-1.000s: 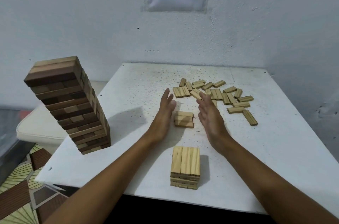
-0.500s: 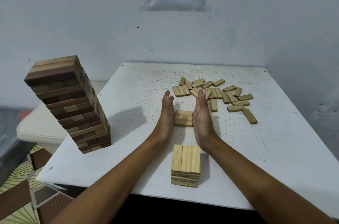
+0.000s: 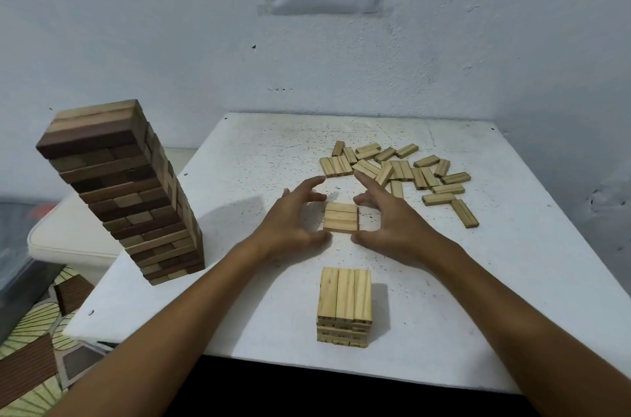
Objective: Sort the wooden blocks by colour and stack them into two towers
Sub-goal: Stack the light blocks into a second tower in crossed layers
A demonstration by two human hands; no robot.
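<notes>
left hand (image 3: pixel 290 225) spread at 9 o'clock of block trio (image 3: pixel 340 217); right hand (image 3: pixel 392 229) spread at 3 | light stack (image 3: pixel 344 305) at 6

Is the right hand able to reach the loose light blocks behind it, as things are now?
Probably yes. The right hand sits beside the three-block layer, and the loose light blocks lie just beyond its fingertips on bare table, with nothing between.
</notes>
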